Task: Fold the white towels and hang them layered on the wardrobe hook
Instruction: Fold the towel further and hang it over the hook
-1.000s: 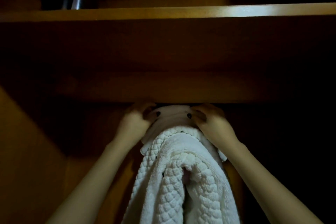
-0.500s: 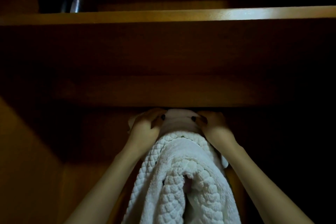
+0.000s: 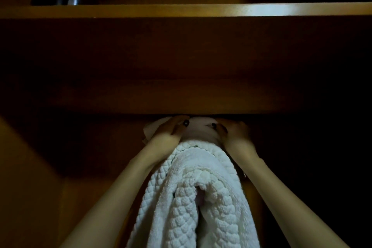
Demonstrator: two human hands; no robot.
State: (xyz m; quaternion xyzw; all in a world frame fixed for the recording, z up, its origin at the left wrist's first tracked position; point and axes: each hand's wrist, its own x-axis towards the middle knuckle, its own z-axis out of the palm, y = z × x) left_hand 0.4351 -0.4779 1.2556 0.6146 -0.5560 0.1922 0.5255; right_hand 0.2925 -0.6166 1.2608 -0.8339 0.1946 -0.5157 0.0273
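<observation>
Both hands have closed in under the shelf [image 3: 181,96]: left hand [image 3: 167,133] and right hand [image 3: 235,137] clamp the smooth towel [image 3: 201,130] above the quilted towel [image 3: 191,197].

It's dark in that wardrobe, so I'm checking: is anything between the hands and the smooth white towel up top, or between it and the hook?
Nothing visible. The left hand and right hand both hold the smooth towel, just under the wooden panel. The hook is hidden from view.
</observation>
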